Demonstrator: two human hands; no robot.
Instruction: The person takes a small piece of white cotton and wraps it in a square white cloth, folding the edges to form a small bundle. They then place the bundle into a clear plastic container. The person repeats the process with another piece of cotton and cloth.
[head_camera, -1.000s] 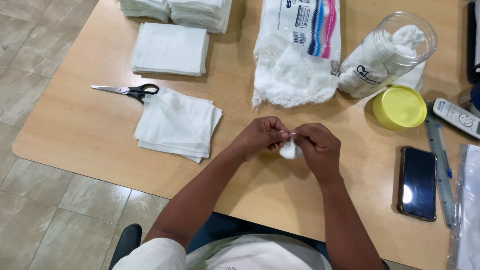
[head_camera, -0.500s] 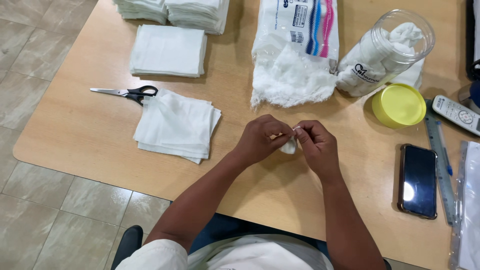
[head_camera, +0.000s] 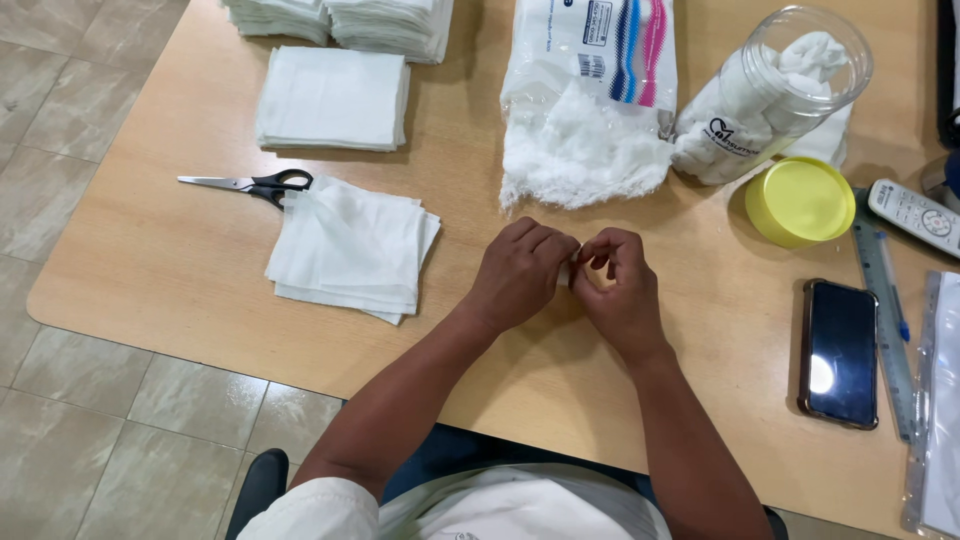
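My left hand (head_camera: 522, 272) and my right hand (head_camera: 616, 288) meet over the wooden table (head_camera: 170, 250), fingers curled together around a small white wad of cotton (head_camera: 565, 274). Only a sliver of the wad shows between the fingertips. A loose stack of white gauze squares (head_camera: 352, 248) lies just left of my left hand. An open plastic bag spilling cotton wool (head_camera: 585, 110) lies beyond the hands, next to a clear jar (head_camera: 770, 95) on its side holding white cotton pieces.
Black-handled scissors (head_camera: 250, 184) lie left of the gauze. More gauze stacks (head_camera: 333, 98) sit at the far left. A yellow lid (head_camera: 800, 200), a dark phone (head_camera: 838, 352), a ruler (head_camera: 885, 310) and a remote control (head_camera: 915, 215) fill the right side.
Both hands have closed tighter around the cotton wad, so less of it shows now. The hands stay at the same spot on the table.
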